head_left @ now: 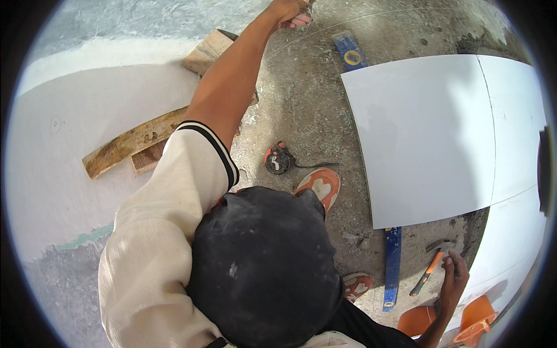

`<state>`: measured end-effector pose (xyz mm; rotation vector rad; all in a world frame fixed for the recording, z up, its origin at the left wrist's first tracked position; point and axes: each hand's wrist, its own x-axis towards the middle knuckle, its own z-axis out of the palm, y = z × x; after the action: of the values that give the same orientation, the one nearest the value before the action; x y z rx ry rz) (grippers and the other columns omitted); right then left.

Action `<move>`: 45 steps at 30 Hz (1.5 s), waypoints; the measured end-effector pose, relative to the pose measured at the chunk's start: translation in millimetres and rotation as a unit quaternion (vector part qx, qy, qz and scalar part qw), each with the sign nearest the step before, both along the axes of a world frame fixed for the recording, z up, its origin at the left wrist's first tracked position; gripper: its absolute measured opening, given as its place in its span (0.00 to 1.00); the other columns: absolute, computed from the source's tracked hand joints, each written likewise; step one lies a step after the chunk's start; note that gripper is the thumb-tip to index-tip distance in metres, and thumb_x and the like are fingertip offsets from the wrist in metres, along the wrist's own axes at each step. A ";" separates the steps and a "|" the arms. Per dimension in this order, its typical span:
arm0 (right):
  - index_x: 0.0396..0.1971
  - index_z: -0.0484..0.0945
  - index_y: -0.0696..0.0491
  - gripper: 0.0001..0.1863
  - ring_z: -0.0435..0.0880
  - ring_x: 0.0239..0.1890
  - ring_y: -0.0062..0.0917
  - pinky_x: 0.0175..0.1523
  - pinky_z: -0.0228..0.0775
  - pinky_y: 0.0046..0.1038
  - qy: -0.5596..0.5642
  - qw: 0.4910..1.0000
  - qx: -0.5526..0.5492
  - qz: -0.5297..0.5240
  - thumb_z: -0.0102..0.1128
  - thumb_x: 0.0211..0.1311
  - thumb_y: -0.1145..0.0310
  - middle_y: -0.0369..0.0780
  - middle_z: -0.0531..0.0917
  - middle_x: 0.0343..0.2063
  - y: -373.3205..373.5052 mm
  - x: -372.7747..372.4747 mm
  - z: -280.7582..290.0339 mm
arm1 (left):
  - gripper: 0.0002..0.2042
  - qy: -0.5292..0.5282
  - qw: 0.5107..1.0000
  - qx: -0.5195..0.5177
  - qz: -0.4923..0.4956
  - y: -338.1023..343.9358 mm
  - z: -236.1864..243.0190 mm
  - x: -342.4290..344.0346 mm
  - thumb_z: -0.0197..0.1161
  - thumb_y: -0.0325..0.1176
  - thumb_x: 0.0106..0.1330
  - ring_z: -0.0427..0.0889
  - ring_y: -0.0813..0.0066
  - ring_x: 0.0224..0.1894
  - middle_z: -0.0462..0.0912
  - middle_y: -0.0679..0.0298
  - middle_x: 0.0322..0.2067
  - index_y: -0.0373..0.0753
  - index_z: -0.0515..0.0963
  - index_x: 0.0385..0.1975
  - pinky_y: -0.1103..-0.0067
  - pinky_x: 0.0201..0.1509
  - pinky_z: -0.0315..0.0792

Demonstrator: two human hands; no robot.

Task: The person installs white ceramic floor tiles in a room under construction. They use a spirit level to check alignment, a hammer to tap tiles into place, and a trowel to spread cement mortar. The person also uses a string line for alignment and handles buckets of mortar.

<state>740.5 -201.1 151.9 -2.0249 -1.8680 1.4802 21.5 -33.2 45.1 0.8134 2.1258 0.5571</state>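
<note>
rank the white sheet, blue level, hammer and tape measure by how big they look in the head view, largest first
1. White sheet
2. Blue level, counting only what shows past the sheet's edge
3. Hammer and tape measure, too close to rank: the hammer looks longer, the tape measure's case chunkier

The top edge clips the left grip [295, 15].

Speckled concrete floor [319, 104], white-and-grey wall [87, 104], bright patch of light [268, 87]

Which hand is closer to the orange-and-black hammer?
Right. The right hand is just beside the hammer; the left hand is far from it, near the picture's top.
</note>
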 end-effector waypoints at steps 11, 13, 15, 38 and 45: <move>0.47 0.82 0.63 0.12 0.80 0.36 0.23 0.45 0.72 0.26 -0.002 1.000 0.000 0.007 0.58 0.74 0.70 0.40 0.84 0.35 4.9 -4.7 0.5 | 0.28 -0.041 0.999 -0.024 -0.021 -10.4 -0.2 10.0 0.51 0.56 0.78 0.90 0.67 0.43 0.90 0.53 0.44 0.35 0.78 0.59 0.72 0.44 0.76; 0.47 0.82 0.63 0.12 0.80 0.36 0.23 0.45 0.73 0.26 -0.005 1.000 0.001 0.007 0.58 0.74 0.70 0.40 0.84 0.35 5.3 -4.1 0.3 | 0.28 -0.016 1.000 -0.014 -0.019 -10.2 -1.5 7.9 0.52 0.57 0.78 0.88 0.68 0.40 0.89 0.53 0.43 0.35 0.79 0.58 0.72 0.42 0.77; 0.47 0.82 0.63 0.12 0.80 0.36 0.23 0.45 0.73 0.26 -0.003 1.000 0.002 0.004 0.58 0.74 0.69 0.40 0.84 0.35 4.8 -3.4 -0.8 | 0.29 0.000 1.000 -0.009 -0.016 -9.1 -3.6 3.0 0.53 0.58 0.77 0.87 0.70 0.37 0.89 0.54 0.41 0.36 0.80 0.57 0.73 0.40 0.78; 0.48 0.82 0.63 0.13 0.79 0.36 0.23 0.46 0.71 0.26 0.003 1.000 -0.003 0.003 0.57 0.73 0.71 0.40 0.83 0.34 4.2 -13.0 -0.4 | 0.28 0.075 0.972 -0.164 -0.151 -32.6 -0.1 -22.1 0.75 0.54 0.60 0.85 0.70 0.44 0.88 0.57 0.41 0.34 0.84 0.47 0.73 0.44 0.80; 0.47 0.82 0.63 0.12 0.79 0.36 0.23 0.46 0.71 0.27 -0.003 1.000 0.006 0.012 0.57 0.74 0.71 0.40 0.83 0.34 4.8 -8.4 -3.5 | 0.19 -0.058 0.995 -0.025 -0.082 -42.3 11.1 -37.3 0.66 0.34 0.68 0.85 0.74 0.45 0.85 0.57 0.47 0.36 0.77 0.57 0.76 0.47 0.82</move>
<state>732.1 -196.4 148.4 -2.0100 -1.9066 1.4664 -15.8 -75.5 56.3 0.8959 1.9399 0.4507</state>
